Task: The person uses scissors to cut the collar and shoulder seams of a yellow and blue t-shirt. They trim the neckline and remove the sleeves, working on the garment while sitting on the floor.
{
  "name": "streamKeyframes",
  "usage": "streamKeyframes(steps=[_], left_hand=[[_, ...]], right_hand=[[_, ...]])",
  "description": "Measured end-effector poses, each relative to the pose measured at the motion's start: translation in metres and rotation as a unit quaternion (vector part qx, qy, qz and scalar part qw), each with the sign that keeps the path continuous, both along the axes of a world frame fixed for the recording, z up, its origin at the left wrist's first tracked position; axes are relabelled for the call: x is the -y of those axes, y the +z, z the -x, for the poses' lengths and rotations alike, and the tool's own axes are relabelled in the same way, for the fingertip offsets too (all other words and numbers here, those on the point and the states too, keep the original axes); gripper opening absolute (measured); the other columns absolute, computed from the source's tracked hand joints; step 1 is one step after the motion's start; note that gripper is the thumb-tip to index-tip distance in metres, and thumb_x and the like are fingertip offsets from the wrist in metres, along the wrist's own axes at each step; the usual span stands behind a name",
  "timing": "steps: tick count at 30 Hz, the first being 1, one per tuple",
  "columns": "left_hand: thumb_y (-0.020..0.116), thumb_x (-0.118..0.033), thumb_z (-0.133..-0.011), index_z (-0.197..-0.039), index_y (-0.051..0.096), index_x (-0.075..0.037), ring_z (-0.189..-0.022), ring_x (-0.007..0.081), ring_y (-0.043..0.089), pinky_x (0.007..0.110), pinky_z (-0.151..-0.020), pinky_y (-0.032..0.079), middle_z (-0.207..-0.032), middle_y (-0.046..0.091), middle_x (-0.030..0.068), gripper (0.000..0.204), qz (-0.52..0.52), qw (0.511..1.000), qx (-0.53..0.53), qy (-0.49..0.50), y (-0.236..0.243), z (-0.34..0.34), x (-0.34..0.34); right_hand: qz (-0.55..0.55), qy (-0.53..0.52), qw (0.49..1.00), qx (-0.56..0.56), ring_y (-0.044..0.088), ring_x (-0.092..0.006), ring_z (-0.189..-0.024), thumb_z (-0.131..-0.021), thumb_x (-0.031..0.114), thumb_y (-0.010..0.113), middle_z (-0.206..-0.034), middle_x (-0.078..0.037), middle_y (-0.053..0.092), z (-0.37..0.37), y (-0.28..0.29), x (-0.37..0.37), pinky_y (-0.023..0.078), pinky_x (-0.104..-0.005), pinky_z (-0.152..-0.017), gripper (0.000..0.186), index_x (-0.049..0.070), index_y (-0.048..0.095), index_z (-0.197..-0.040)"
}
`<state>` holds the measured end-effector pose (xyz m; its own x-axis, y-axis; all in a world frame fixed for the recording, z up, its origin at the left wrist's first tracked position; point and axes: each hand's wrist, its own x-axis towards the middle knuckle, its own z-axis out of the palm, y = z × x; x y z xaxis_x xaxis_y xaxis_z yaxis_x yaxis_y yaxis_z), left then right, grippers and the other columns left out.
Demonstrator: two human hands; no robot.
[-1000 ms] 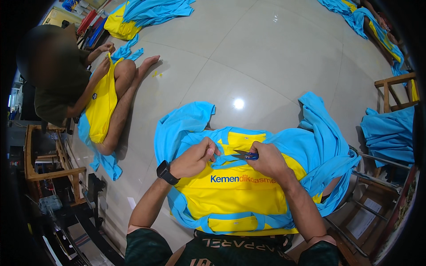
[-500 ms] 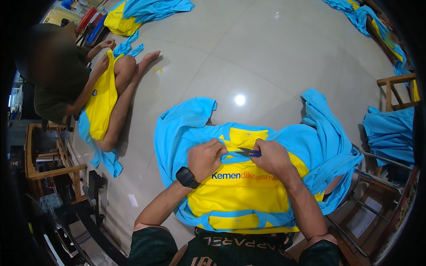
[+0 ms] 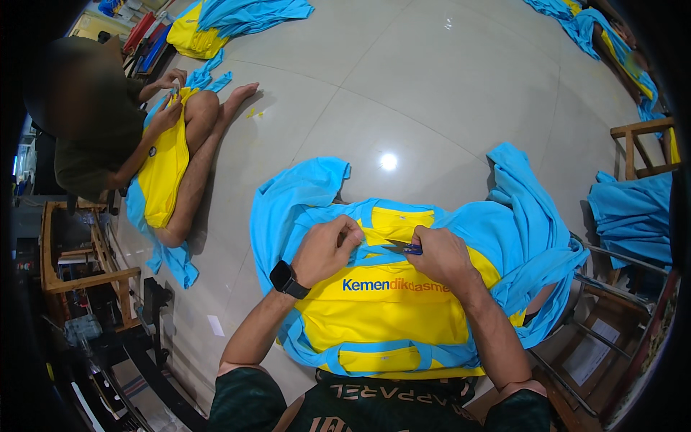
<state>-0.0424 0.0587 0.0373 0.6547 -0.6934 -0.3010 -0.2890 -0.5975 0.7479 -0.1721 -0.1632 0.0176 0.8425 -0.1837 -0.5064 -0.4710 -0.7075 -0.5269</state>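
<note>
Spread across my lap is a yellow shirt (image 3: 381, 320) with light-blue sleeves, collar bands and printed lettering on its yellow front. My right hand (image 3: 446, 258) grips small thread snips (image 3: 413, 249) with a dark blue handle, their metal blades pointing left over the blue neckband. Left of the blades, my left hand (image 3: 325, 252) is closed in a pinch just above the neckline, a dark watch on its wrist. Whatever its fingertips hold, if anything, is too small to make out. Another yellow and blue shirt collar (image 3: 381, 360) lies nearer my body.
On the floor at the left, a co-worker (image 3: 93, 129) handles another yellow and blue shirt (image 3: 164, 176). More shirts lie in a pile (image 3: 245, 18) at the far left. A wooden stool (image 3: 93, 273) stands at the left; a metal rack (image 3: 612, 288) is at my right.
My left hand has moved slightly up and left, away from the snips' blades. My right hand stays nearly still. The co-worker's hands have come together over the other shirt.
</note>
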Motion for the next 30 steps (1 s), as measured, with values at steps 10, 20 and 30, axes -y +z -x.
streamKeyframes(steps=[10, 20, 30], left_hand=[[0.073, -0.008, -0.088, -0.092, 0.072, -0.006, -0.076, 0.0326, 0.07, 0.041, -0.065, 0.055, -0.088, 0.073, 0.0109, 0.005, -0.019, 0.978, 0.206, -0.039, -0.011, 0.022, 0.005], [0.057, -0.018, -0.103, -0.099, 0.062, -0.005, -0.079, 0.0412, 0.066, 0.045, -0.074, 0.052, -0.084, 0.068, 0.017, 0.014, -0.032, 0.996, 0.065, -0.048, -0.003, 0.003, 0.001], [0.056, -0.014, -0.104, -0.098, 0.061, 0.0, -0.069, 0.0275, 0.067, 0.037, -0.067, 0.052, -0.077, 0.067, 0.0148, 0.016, 0.038, 0.999, 0.0, -0.004, -0.01, -0.001, -0.003]], right_hand=[[0.002, 0.0, 1.0, -0.008, 0.072, -0.037, -0.089, -0.086, 0.025, 0.078, -0.095, -0.018, 0.075, 0.0, 0.0, 0.0, 0.056, -0.0466, -0.08, 0.027, 0.004, 0.071, -0.102], [0.028, 0.027, 0.999, 0.004, 0.072, -0.0393, -0.087, -0.089, 0.026, 0.073, -0.091, -0.019, 0.074, 0.0, 0.001, -0.003, 0.056, -0.0497, -0.078, 0.025, 0.003, 0.069, -0.1], [-0.127, -0.05, 0.988, 0.075, 0.073, -0.0374, -0.084, -0.088, 0.044, 0.079, -0.09, -0.021, 0.075, 0.001, 0.012, 0.004, 0.057, -0.044, -0.077, 0.05, -0.001, 0.074, -0.109]])
